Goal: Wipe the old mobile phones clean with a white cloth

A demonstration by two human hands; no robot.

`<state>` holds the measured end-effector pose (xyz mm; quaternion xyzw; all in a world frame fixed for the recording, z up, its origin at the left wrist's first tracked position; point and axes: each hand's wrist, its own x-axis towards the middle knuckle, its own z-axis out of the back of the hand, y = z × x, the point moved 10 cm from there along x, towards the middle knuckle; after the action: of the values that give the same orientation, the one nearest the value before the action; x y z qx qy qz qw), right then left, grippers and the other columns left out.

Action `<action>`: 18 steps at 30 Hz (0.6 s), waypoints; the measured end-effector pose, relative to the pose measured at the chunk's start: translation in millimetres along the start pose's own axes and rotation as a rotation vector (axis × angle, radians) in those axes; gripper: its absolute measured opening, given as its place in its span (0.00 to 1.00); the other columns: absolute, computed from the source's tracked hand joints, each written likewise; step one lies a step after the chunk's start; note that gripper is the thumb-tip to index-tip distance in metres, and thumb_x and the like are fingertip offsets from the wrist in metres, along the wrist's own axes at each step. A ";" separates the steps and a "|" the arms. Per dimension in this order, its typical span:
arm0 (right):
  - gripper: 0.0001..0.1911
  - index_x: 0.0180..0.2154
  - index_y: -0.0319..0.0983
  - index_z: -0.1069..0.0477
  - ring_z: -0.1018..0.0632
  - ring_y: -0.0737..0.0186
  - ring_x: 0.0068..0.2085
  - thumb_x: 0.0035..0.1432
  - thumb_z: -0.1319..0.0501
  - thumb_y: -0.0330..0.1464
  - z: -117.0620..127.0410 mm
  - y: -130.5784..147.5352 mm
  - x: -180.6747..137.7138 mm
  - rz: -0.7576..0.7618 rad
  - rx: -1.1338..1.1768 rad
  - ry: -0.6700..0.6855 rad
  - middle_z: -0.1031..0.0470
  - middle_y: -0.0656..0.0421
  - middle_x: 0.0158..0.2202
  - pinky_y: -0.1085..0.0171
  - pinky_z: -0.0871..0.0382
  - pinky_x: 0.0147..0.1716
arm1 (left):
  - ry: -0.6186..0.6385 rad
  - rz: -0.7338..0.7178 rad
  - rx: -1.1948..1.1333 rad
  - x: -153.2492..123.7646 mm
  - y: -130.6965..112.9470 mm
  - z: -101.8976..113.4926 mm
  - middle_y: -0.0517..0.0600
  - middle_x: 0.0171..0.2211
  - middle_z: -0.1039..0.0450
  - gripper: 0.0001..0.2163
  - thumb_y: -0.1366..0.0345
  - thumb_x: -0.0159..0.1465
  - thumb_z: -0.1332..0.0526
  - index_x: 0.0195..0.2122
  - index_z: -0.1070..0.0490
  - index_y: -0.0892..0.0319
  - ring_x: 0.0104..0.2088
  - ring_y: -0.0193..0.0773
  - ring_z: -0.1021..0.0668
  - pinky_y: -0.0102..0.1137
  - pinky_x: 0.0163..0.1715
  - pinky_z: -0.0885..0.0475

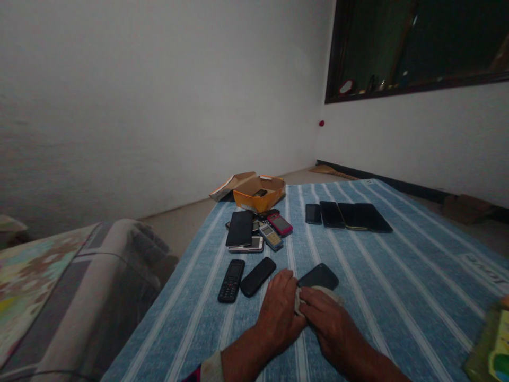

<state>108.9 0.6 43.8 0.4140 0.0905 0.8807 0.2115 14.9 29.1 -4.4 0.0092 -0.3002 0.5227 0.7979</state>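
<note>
My left hand and my right hand rest together on the blue striped cloth, fingers curled around a pale rag. The rag lies against the near end of a dark smartphone just beyond my fingertips. Left of my left hand lie a black keypad phone and a black phone lying face down.
A pile of several phones sits farther back, behind it an open orange cardboard box. A row of several dark smartphones lies at the back right. A padded seat stands at left, a green object at the right edge.
</note>
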 end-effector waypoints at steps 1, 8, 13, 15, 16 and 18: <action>0.21 0.48 0.40 0.27 0.21 0.58 0.48 0.59 0.50 0.18 3.2 -0.5 1.3 -0.001 0.020 -0.024 0.21 0.50 0.45 0.58 0.24 0.48 | -0.017 -0.003 -0.006 -0.9 0.2 0.3 0.69 0.55 0.32 0.26 0.66 0.53 0.37 0.54 0.36 0.66 0.57 0.61 0.30 0.58 0.54 0.32; 0.18 0.39 0.41 0.23 0.18 0.62 0.40 0.57 0.48 0.19 37.6 -15.2 5.1 -0.137 0.163 -0.254 0.20 0.54 0.39 0.67 0.22 0.38 | -0.214 -0.073 -0.067 -1.8 -16.6 27.6 0.66 0.56 0.32 0.31 0.67 0.55 0.39 0.60 0.43 0.64 0.58 0.60 0.30 0.57 0.53 0.31; 0.18 0.36 0.43 0.21 0.18 0.61 0.41 0.54 0.46 0.21 39.7 -34.3 -1.1 -0.354 0.323 -0.311 0.19 0.56 0.40 0.66 0.22 0.40 | -0.185 -0.079 -0.330 3.4 -40.9 47.5 0.61 0.47 0.25 0.24 0.65 0.61 0.38 0.58 0.38 0.62 0.46 0.49 0.22 0.44 0.47 0.25; 0.17 0.36 0.43 0.20 0.18 0.60 0.41 0.54 0.45 0.22 38.5 -38.8 -3.5 -0.415 0.367 -0.328 0.18 0.56 0.40 0.65 0.22 0.40 | -0.127 0.002 -0.494 5.1 -41.7 46.4 0.60 0.47 0.24 0.21 0.62 0.63 0.39 0.57 0.35 0.61 0.46 0.47 0.22 0.41 0.46 0.24; 0.16 0.36 0.43 0.20 0.18 0.59 0.41 0.54 0.45 0.23 38.3 -40.1 -4.2 -0.438 0.384 -0.338 0.18 0.56 0.40 0.65 0.21 0.40 | -0.093 0.091 -0.582 5.7 -37.2 43.0 0.59 0.47 0.24 0.20 0.60 0.64 0.40 0.56 0.34 0.61 0.45 0.46 0.21 0.39 0.47 0.25; 0.15 0.35 0.43 0.20 0.18 0.59 0.41 0.55 0.44 0.24 39.6 -39.9 -4.1 -0.464 0.399 -0.361 0.18 0.56 0.40 0.64 0.21 0.40 | -0.034 0.332 -0.760 3.7 -23.4 32.0 0.57 0.45 0.23 0.18 0.58 0.66 0.42 0.54 0.30 0.61 0.43 0.44 0.21 0.37 0.46 0.25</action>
<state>153.5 33.8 53.0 0.5647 0.3135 0.6867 0.3335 20.5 11.0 30.6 -0.3258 -0.4824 0.4959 0.6444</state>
